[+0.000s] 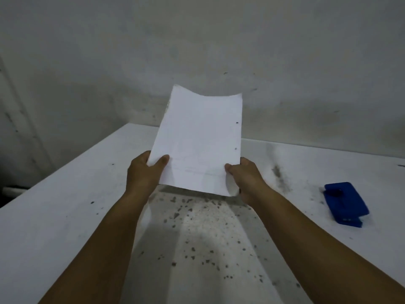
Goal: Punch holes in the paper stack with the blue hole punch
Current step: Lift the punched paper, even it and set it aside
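A white paper stack (197, 137) is held up above the table, tilted away from me, its top edge curling. Two small punched holes show near its right edge. My left hand (144, 172) grips the stack's lower left corner, thumb on top. My right hand (245, 178) grips the lower right corner the same way. The blue hole punch (345, 204) lies flat on the table to the right, well apart from both hands.
The white table (65, 216) is speckled with dark chips and smudges in the middle and toward the right. A stained grey wall (285, 62) rises right behind its far edge. The table's left edge runs diagonally at the left.
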